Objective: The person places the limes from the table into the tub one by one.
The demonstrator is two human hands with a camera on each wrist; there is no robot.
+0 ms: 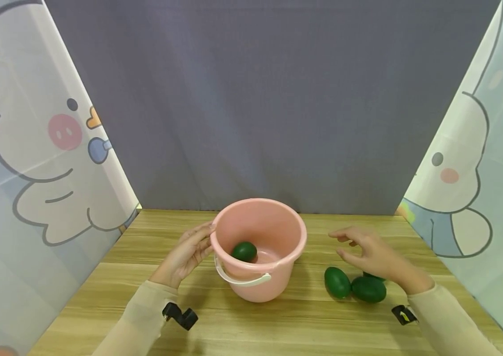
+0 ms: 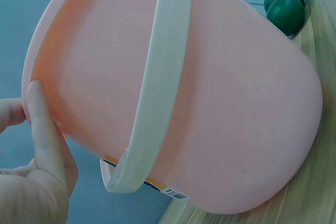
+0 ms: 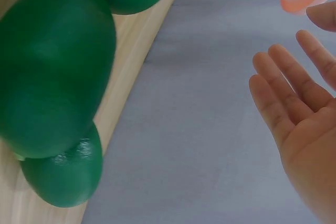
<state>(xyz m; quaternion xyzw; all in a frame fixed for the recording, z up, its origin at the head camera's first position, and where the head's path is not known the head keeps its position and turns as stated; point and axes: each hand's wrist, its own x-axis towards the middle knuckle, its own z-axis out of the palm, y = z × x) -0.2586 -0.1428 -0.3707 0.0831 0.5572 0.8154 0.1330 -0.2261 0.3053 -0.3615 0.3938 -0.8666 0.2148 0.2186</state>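
A pink bucket (image 1: pixel 260 282) stands upright on the wooden table. Its white handle (image 2: pixel 163 77) hangs down on the near side. My left hand (image 1: pixel 192 252) holds the left of the bucket's rim, thumb and finger on either side of it in the left wrist view. Inside the bucket lies one dark green, egg-shaped fruit (image 1: pixel 244 251), like an avocado. My right hand (image 1: pixel 369 252) hovers right of the bucket with nothing in it, fingers loosely extended. Below it lie three similar green fruits: one on the left (image 1: pixel 337 282), one in front (image 1: pixel 369 289), and one partly hidden behind (image 1: pixel 375 277).
The wooden table (image 1: pixel 145 257) ends at a grey cloth backdrop (image 1: pixel 269 109). Cartoon-printed curtains (image 1: pixel 33 198) flank it on both sides. Each wrist carries a small black camera mount, such as the left wrist's mount (image 1: pixel 180 315).
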